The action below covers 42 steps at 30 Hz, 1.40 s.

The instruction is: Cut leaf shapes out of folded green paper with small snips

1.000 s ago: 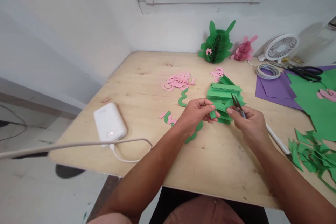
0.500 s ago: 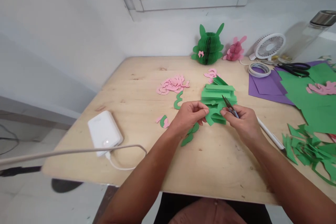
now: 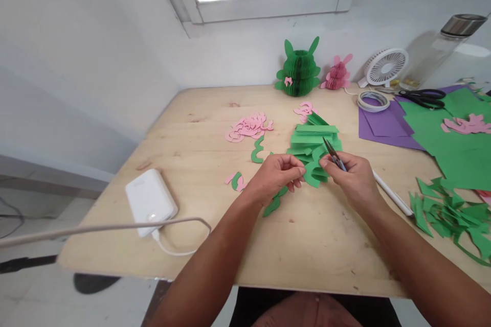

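Left hand point(image 3: 274, 179) on folded green paper point(image 3: 312, 138), right hand point(image 3: 355, 184) with small snips point(image 3: 333, 154)

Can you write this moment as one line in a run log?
left hand: holds folded green paper | right hand: holds small scissors | nearby: pink paper scraps

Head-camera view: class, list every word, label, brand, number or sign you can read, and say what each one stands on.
No text can be read.
The white power bank, desk fan and bottle show no legible marking.
Any print on the tape roll or black scissors is too small to tell.
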Each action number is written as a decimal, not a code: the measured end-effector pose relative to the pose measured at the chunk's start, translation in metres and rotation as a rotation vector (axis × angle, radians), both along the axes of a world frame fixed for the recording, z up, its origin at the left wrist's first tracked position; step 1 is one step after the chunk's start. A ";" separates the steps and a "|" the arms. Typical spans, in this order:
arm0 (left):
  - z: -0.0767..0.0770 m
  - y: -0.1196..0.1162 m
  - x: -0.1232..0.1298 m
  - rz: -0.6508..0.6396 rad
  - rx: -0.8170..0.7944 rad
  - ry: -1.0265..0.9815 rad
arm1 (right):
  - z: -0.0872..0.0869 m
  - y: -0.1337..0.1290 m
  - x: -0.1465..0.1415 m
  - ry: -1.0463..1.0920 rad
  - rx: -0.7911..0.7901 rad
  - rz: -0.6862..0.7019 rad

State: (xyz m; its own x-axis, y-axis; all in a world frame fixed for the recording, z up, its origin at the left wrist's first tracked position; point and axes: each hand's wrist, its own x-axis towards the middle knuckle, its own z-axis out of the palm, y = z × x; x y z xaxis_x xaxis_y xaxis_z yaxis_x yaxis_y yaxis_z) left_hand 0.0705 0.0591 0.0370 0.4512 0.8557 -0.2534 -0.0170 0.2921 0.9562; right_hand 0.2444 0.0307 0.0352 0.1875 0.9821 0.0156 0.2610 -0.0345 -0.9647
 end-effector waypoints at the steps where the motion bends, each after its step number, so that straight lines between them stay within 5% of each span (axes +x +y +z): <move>1: 0.000 0.000 0.000 0.000 0.002 0.003 | 0.000 0.000 0.000 -0.002 -0.004 0.002; 13: 0.005 0.004 -0.007 0.132 0.101 -0.044 | -0.006 -0.003 0.006 0.170 0.089 0.122; 30: 0.009 0.008 -0.018 0.115 0.060 -0.264 | -0.006 -0.003 0.007 -0.012 -0.078 0.334; 42: 0.011 0.008 -0.015 0.128 0.030 -0.207 | -0.005 -0.002 0.006 -0.079 -0.130 0.309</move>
